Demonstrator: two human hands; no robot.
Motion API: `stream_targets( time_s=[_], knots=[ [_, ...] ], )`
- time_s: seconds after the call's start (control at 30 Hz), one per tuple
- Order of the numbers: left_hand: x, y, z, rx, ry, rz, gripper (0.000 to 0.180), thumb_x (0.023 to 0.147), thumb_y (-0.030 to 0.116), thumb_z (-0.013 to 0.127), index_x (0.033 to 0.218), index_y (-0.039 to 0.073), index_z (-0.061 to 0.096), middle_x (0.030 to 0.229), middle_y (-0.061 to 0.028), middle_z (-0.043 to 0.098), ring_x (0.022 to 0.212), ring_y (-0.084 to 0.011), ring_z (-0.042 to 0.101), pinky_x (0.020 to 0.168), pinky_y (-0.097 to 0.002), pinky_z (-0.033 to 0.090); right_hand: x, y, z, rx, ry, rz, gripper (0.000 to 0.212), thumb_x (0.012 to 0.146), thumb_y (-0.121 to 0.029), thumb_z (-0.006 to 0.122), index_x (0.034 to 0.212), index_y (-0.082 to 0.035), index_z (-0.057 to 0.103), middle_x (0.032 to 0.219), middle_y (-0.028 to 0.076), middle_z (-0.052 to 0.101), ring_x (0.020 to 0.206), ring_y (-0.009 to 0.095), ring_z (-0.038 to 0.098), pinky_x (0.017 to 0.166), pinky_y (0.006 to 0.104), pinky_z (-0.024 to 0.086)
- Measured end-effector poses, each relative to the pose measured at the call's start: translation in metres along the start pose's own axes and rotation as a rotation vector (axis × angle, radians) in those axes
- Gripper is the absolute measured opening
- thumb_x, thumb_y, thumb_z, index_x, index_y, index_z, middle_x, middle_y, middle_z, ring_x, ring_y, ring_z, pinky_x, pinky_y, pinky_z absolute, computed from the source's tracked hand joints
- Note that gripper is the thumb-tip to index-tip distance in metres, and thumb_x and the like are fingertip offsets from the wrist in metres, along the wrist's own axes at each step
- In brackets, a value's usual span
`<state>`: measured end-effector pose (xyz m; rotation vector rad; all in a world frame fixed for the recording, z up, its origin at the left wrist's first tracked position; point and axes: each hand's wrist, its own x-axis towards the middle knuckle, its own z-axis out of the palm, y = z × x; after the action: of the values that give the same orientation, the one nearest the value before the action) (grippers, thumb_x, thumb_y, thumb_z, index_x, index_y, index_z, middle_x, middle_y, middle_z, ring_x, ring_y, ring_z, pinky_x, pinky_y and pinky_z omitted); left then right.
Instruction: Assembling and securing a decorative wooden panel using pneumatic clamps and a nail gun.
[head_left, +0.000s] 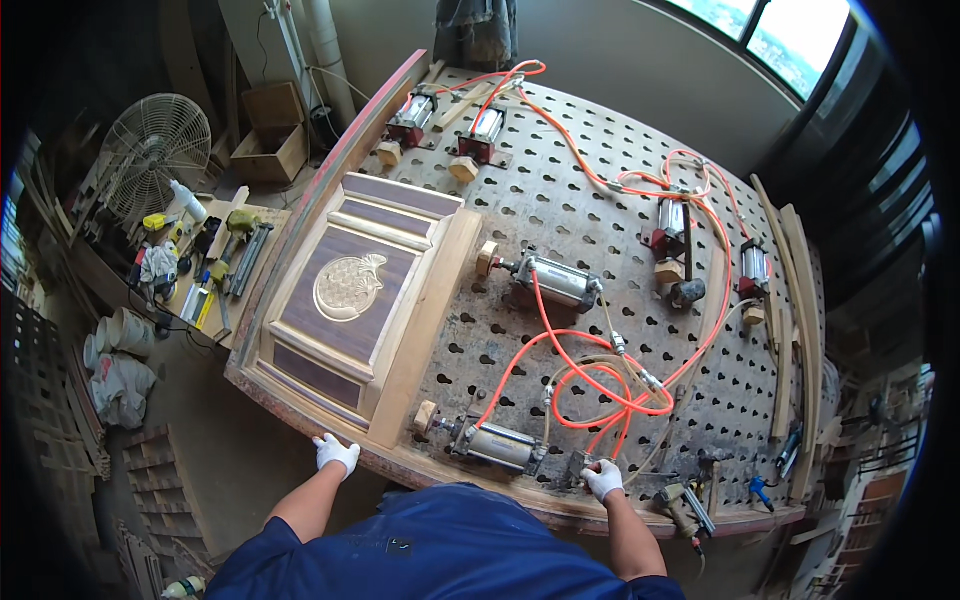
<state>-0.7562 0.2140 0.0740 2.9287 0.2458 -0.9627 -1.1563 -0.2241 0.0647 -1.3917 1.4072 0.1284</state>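
A carved wooden door panel (345, 285), with dark purple-brown insets and a round raised ornament, lies flat on the perforated metal table (610, 250). A plain wooden strip (425, 330) runs along its right side. My left hand (337, 455), in a white glove, rests at the table's front edge just below the panel's near corner, fingers apart. My right hand (603, 481), also gloved, closes on a small air valve (577, 466) fed by orange hoses (570, 395). Two pneumatic cylinders, a near one (497, 446) and a middle one (560, 281), point wood-block tips toward the strip.
More cylinders stand at the far left (488, 128) and right (672, 228). A nail gun (683, 512) and a blue air blow gun (761, 492) lie at the near right, by long wooden strips (802, 350). Left of the table are a tool-covered side bench (255, 215) and a fan (157, 155).
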Motion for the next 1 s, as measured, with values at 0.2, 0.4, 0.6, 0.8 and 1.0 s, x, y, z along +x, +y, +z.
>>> stream_targets(
  time_s=[0.2,0.4,0.6,0.8,1.0],
  knots=[
    [0.001,-0.001,0.003,0.01,0.003,-0.017,0.081,0.081,0.043,0.065,0.141,-0.003,0.036,0.152,-0.0315,0.022,0.119,-0.0432,0.054,0.101,-0.0433,0.046,0.005,0.004,-0.002,-0.08,-0.006,-0.007,0.012,0.079,-0.011,0.065,0.084,-0.002,0.06,0.069,0.01,0.061,0.055,0.021,0.06,0.053,0.033,0.051],
    [-0.006,0.002,-0.021,-0.007,-0.067,0.002,0.076,0.081,0.042,0.065,0.14,0.0,0.042,0.152,-0.029,0.025,0.126,-0.0431,0.048,0.105,-0.0427,0.042,-0.004,-0.011,-0.006,-0.587,0.027,-0.134,0.021,0.081,-0.018,0.066,0.09,0.001,0.066,0.077,0.012,0.067,0.063,0.024,0.064,0.06,0.0337,0.054],
    [0.059,-0.014,-0.05,-0.187,0.223,0.192,0.07,0.082,0.039,0.065,0.138,0.0,0.047,0.151,-0.0281,0.031,0.134,-0.0424,0.039,0.111,-0.0415,0.036,-0.052,-0.121,0.022,-0.71,-0.038,-0.257,0.032,0.081,-0.029,0.066,0.098,-0.003,0.069,0.084,0.014,0.071,0.076,0.03,0.067,0.074,0.0351,0.053],
    [0.219,0.058,-0.155,-0.3,0.472,0.486,0.067,0.081,0.031,0.066,0.137,0.0,0.048,0.148,-0.0274,0.036,0.133,-0.0421,0.041,0.111,-0.042,0.035,-0.041,-0.236,0.104,-0.391,-0.027,-0.456,0.022,0.085,-0.015,0.065,0.102,0.0,0.066,0.08,0.005,0.066,0.069,0.013,0.061,0.065,0.0262,0.05],
    [0.414,0.181,-0.27,-0.119,0.751,0.729,0.072,0.077,0.032,0.068,0.138,0.003,0.044,0.149,-0.0254,0.036,0.127,-0.0424,0.046,0.102,-0.0436,0.043,-0.005,-0.39,0.207,-0.031,-0.041,-0.29,0.024,0.088,-0.013,0.063,0.106,0.003,0.063,0.084,0.006,0.065,0.067,0.012,0.06,0.061,0.0214,0.049]
  ],
)
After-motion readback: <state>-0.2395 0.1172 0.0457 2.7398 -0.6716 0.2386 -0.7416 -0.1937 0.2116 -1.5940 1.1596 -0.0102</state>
